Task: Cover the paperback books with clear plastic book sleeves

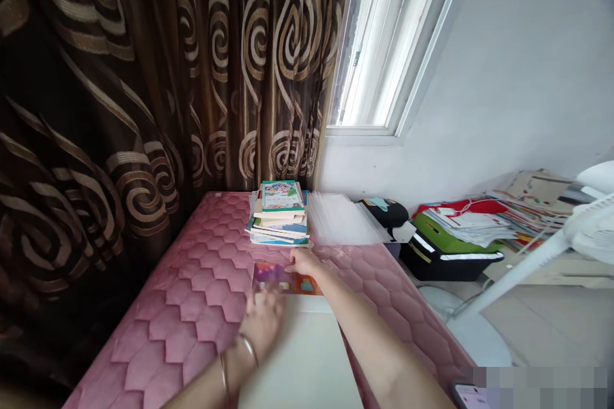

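A thin book or booklet with a purple and orange cover lies at the far end of a white flat surface. My right hand reaches over to its far edge, thumb and fingers closed on it. My left hand, blurred by motion and wearing bangles at the wrist, lies with fingers stretched over the near left corner of the cover. Just beyond stands a stack of books, a green-edged illustrated one on top. Clear plastic sheets lie right of the stack.
A pink quilted mattress spreads beneath everything, with a dark patterned curtain behind. To the right are a black and green bag, piled papers and a white fan. A phone sits at the lower right.
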